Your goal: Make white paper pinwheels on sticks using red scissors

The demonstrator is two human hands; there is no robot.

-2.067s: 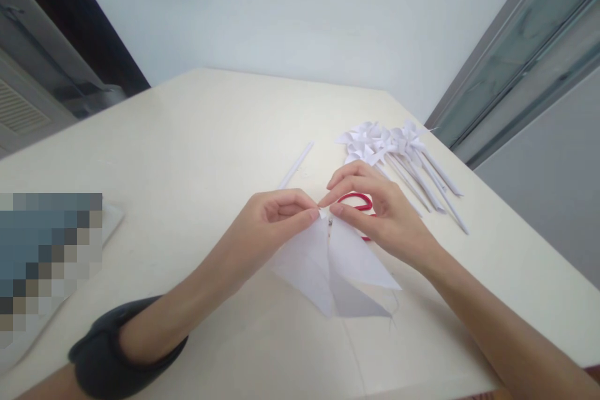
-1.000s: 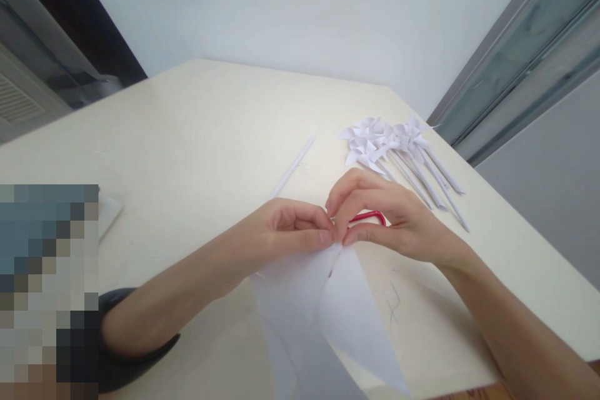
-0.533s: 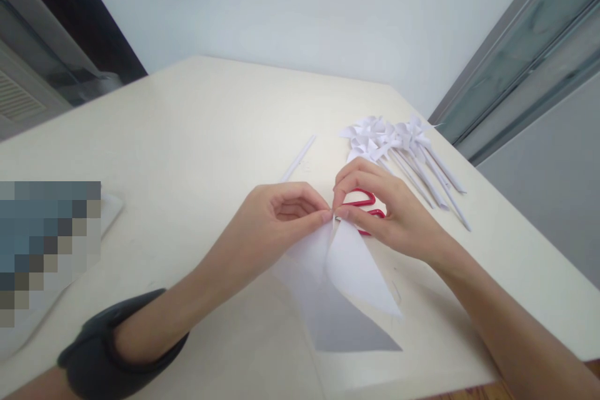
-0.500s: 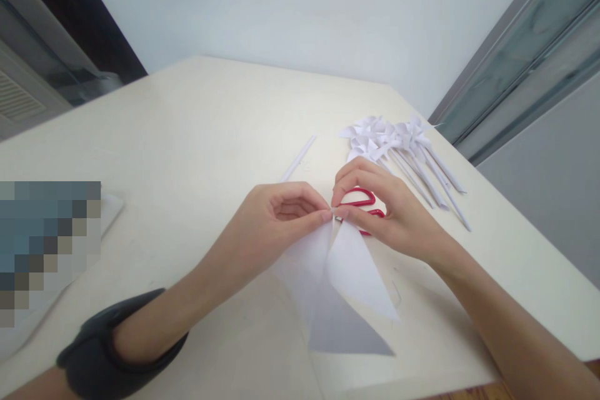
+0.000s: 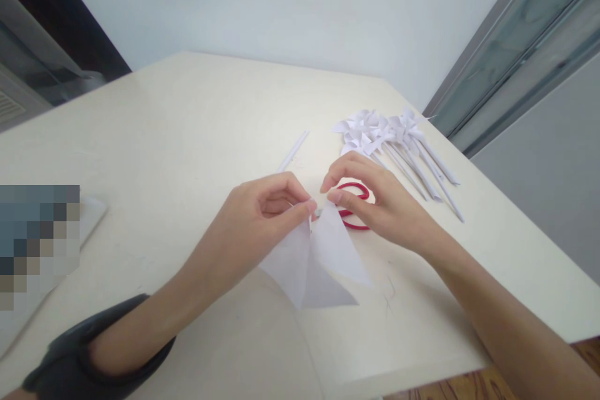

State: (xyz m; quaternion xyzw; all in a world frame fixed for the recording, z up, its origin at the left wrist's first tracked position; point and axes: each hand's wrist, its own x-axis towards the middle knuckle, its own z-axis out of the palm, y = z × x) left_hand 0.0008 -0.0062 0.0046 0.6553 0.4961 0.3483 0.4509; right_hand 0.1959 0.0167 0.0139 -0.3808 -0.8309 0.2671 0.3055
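My left hand [image 5: 269, 212] pinches a gathered corner of a white paper sheet [image 5: 290, 259] between thumb and fingertips. The sheet is slit into pointed flaps that hang down below the hands. A loose flap [image 5: 337, 247] rises on the right to the thumb of my right hand [image 5: 370, 194], whose thumb and index finger close near its tip. Behind this hand lie scissors with red handles [image 5: 356, 225], their blades mostly hidden by the hands and paper. A white rolled paper stick [image 5: 294, 150] lies just beyond my left hand.
Several white paper pinwheels [image 5: 370, 128] on rolled paper sticks are heaped at the right rear of the white table [image 5: 187, 119]. At the left edge is a pale flat item [image 5: 91, 215], largely covered by a pixelated patch. A wall rises behind the table.
My hands have drawn slightly apart, and the right flap has come away from the gathered corner in my left hand. The view has shifted a little.
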